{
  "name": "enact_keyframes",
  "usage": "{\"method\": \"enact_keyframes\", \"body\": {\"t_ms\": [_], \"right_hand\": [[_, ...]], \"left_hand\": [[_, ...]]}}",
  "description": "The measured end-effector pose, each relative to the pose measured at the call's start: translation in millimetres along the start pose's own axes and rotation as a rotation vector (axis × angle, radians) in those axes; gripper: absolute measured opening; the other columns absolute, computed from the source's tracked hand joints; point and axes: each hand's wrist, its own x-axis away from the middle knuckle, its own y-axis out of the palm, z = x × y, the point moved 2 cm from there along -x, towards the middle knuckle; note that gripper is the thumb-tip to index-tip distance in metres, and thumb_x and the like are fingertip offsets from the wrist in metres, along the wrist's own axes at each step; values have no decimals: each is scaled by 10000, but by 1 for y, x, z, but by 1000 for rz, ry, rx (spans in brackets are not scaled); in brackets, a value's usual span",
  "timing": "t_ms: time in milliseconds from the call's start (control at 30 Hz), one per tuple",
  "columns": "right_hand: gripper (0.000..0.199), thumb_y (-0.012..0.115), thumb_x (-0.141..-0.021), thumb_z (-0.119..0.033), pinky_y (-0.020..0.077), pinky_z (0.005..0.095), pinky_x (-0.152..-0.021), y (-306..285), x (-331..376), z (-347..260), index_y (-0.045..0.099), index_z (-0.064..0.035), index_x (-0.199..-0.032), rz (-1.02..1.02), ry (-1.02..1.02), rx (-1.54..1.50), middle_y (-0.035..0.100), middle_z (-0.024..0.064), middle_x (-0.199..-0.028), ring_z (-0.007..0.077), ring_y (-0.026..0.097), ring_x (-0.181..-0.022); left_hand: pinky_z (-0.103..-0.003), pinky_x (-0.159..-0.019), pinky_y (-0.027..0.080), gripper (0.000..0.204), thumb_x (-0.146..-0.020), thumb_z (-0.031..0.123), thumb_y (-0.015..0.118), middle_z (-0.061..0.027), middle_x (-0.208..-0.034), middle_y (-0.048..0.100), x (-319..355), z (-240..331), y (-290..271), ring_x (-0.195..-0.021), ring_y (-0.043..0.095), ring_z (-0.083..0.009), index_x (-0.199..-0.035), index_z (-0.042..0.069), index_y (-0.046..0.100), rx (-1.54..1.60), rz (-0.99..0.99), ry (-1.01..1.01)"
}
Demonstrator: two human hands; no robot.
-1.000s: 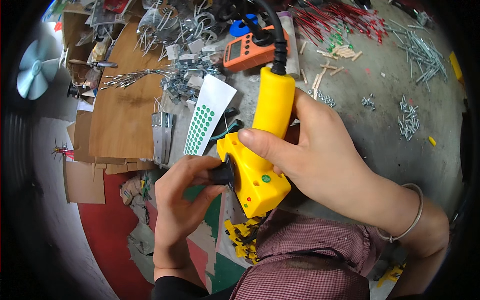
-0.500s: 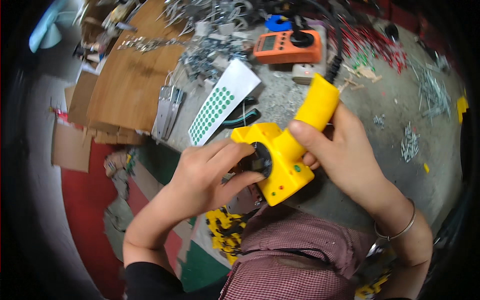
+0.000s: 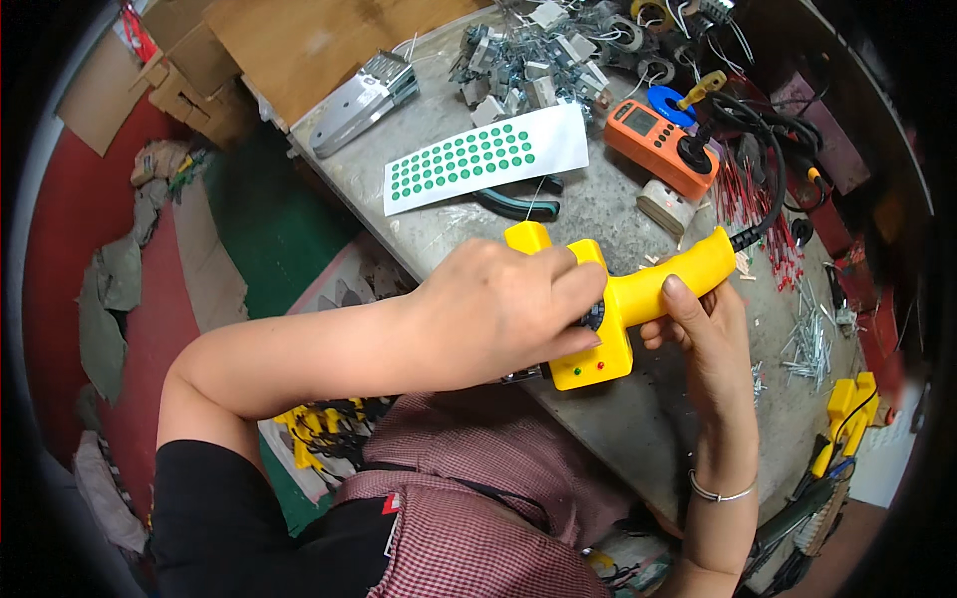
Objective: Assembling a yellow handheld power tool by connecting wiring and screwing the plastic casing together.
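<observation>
My right hand is closed round the handle of a yellow plastic hand-held tool, thumb lying along the top. From the handle's end runs a black cable. At the left side of the tool's body, my left hand has its fingers bent over a black dial, which they mostly cover. Small red and green lights or dots show on the near face of the body. The tool is held above the near edge of the workbench.
A white sheet of green round stickers lies beyond the tool, beside dark-handled pliers. Farther back are an orange meter, a heap of metal parts and metal plates. Screws and red wires lie at right.
The head view has turned, so the bench appears shifted. The tool's handle now points more to the right. My left hand has rolled over the dial, covering more of it.
</observation>
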Motion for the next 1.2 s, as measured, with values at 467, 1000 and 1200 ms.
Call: {"method": "enact_keyframes", "body": {"t_ms": [467, 1000, 1200], "right_hand": [[432, 706, -876, -302, 534, 260, -624, -11, -3, 6, 544, 26, -1104, 4, 45, 5, 646, 97, -914, 136, 629, -694], [474, 758, -809, -113, 496, 303, -895, -45, -15, -8, 554, 41, -1209, -379, 174, 133, 634, 99, -1144, 160, 611, -1031], [322, 676, -861, -109, 493, 272, -741, -84, -99, -16, 618, -11, -1163, 195, -476, 982, 663, 82, -964, 144, 624, -838]], "left_hand": [[-366, -669, 515, 190, -740, 93, 683, -121, -968, 587, -3, -3, -3, -840, 598, -281, -901, 40, 597, 89, -44, 281], [-311, -721, 524, 293, -735, 157, 636, -56, -892, 575, 8, 2, -11, -848, 596, -200, -1002, 37, 615, -33, -28, 219], [-424, -916, 471, 445, -816, 178, 567, -217, -1044, 621, -13, 44, 28, -1008, 603, -338, -1197, -53, 572, -175, 241, -106]]}}
